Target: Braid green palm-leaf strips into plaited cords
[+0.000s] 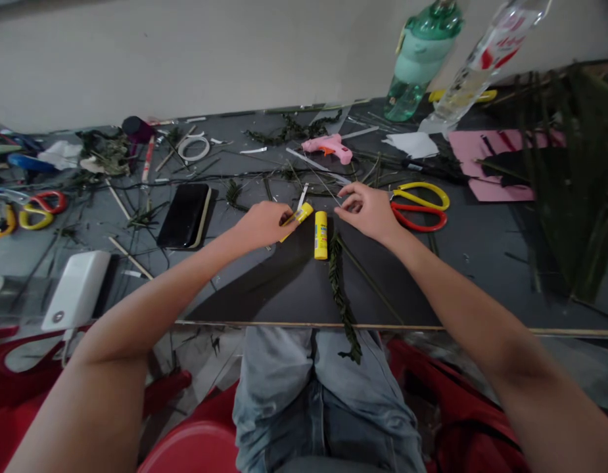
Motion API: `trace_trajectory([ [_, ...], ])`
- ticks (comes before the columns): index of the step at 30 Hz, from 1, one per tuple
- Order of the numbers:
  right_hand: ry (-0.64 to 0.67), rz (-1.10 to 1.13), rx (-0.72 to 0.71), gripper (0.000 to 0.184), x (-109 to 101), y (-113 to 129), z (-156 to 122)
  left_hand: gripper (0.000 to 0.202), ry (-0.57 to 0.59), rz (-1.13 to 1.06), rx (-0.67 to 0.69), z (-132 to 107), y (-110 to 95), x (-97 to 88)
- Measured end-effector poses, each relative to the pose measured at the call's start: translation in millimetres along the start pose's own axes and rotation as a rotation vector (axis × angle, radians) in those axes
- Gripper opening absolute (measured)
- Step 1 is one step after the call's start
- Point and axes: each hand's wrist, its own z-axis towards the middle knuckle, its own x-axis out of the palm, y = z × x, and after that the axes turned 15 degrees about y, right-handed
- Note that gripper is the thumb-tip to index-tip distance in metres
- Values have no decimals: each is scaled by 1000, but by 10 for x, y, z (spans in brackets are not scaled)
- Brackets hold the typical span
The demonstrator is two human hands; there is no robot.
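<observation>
Broadly, a long dark grey tabletop (481, 249) littered with stems and clippings is stretching across the view, with a person sitting at it on a red plastic chair (195, 447). Dark green palm fronds (574, 197) are lying over its right end, partly covering a pink paper sheet (486, 164). A black card sheet (284, 282) is lying at the near edge, directly in front of the person. Against the far wall a green plastic water bottle (422, 52) and a clear bottle with a red label (481, 59) are standing side by side. A white power bank (77, 289) and a black phone (184, 215) are lying to the left; yellow-and-red scissors (422, 207) are resting just beside the right hand (367, 211), and a pink glue gun (330, 148) is lying beyond both hands. A plaited green leaf strip (340, 289) is running down the card and hanging over the table edge. The left hand (261, 223) is gripping a short yellow glue stick (298, 215) between its fingertips, just above the card's far edge. Between the hands, a yellow labelled glue tube (321, 234) is lying on the card, touching neither hand. The right hand is pinching its fingertips closed; whether anything is sitting between them is too fine to tell.
</observation>
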Motion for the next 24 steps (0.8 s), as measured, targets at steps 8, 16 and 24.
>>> trace_trajectory([
  [8, -16, -38, -2, 26, 21, -15, -33, 38, -400, 93, -426, 687, 869, -891],
  [16, -17, -35, -4, 26, 10, -68, -25, 47, 17, 429, 727, 371, 30, -227],
  [24, 8, -2, 9, 26, 25, -100, -23, 19, -44, 321, 492, 582, 386, -340],
])
